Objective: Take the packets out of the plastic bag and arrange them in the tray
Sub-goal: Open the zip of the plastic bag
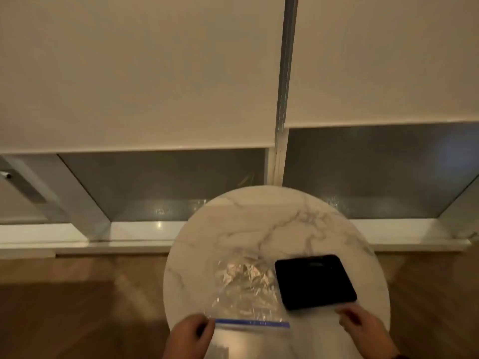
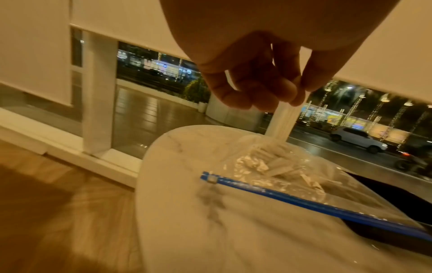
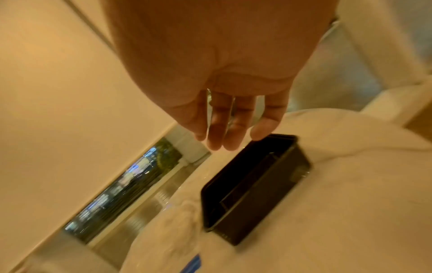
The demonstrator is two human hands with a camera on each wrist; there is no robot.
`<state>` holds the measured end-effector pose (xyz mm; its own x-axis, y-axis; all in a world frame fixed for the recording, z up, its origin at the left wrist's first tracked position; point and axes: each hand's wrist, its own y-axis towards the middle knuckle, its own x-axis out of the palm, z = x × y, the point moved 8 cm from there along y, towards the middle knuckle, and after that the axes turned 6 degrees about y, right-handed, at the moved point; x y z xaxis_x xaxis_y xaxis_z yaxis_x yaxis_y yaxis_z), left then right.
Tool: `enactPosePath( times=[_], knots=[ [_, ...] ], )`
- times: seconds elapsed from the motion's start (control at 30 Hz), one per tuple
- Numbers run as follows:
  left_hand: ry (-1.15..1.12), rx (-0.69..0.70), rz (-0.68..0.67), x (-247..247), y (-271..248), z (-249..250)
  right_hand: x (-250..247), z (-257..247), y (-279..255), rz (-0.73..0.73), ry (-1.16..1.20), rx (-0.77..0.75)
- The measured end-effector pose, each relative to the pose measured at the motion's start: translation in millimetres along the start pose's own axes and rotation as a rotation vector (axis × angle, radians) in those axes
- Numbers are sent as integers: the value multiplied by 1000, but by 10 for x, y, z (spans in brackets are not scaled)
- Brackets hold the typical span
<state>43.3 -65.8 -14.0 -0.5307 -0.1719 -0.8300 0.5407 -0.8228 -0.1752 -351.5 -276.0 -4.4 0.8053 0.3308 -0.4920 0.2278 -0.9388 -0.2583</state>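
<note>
A clear zip bag point(image 1: 246, 288) with a blue zipper strip point(image 1: 252, 323) lies on the round marble table point(image 1: 272, 224). Silvery packets point(image 2: 264, 162) show through the plastic. An empty black tray point(image 1: 315, 281) sits just right of the bag. My left hand point(image 1: 194, 335) hovers at the left end of the zipper strip point(image 2: 304, 199). The left hand point(image 2: 257, 88) has loosely curled fingers and holds nothing. My right hand point(image 1: 360, 325) hangs over the table near the tray's front right corner. In the right wrist view the hand point(image 3: 229, 129) has straight fingers above the tray point(image 3: 252, 184).
The table stands on a wooden floor point(image 1: 77, 307) in front of a low window sill point(image 1: 129, 229). Roller blinds cover most of the window point(image 1: 155, 182). The far half of the tabletop holds nothing.
</note>
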Motion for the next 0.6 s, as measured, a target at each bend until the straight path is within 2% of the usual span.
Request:
enactPosePath(
  times=[0.07, 0.13, 0.2, 0.27, 0.37, 0.43, 0.5, 0.6],
  knots=[
    [43, 95, -44, 116, 125, 250, 257, -277, -12, -78, -127, -132],
    [82, 136, -117, 295, 203, 356, 618, -553, -67, -152, -151, -268],
    [119, 133, -133, 446, 242, 292, 1044, -636, -153, -281, -218, -291],
    [144, 137, -96, 508, 279, 188, 1374, -626, -219, -389, -364, -273],
    [70, 10, -89, 572, 316, -129, 1755, -632, -287, -439, -569, -301],
    [47, -72, -134, 618, 321, -313, 1877, -596, -295, -403, -671, -311],
    [0, -106, -188, 687, 343, -438, 1903, -540, -279, -307, -773, -283],
    [-60, -112, -169, 677, 397, -509, 1797, -382, -246, -121, -746, -143]
  ],
)
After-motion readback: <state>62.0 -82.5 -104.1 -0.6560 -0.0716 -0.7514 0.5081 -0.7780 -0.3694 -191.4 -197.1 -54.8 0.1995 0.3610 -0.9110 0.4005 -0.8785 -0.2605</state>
